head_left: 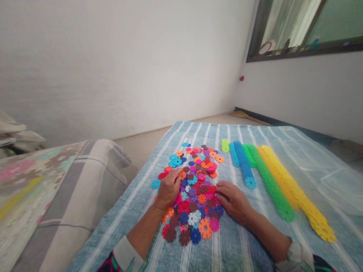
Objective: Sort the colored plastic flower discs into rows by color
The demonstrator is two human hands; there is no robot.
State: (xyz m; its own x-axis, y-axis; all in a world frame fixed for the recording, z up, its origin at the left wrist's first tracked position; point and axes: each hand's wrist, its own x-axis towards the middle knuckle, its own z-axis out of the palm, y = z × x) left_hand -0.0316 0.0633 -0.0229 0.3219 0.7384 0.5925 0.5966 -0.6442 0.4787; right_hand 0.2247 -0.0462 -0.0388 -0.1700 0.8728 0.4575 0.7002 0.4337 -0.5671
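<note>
A heap of flat, flower-shaped plastic discs in many colours lies on a blue striped cloth. My left hand rests on the heap's left side, fingers curled down onto the discs near an orange one. My right hand lies on the heap's right edge, fingers bent and touching red and pink discs. What either hand pinches is hidden under the fingers. To the right lie long rows of stacked discs: blue, green and yellow.
A folded grey and white blanket and a flowered cloth lie at the left. A white wall stands behind, with bare floor between. A dark-framed window is at the upper right.
</note>
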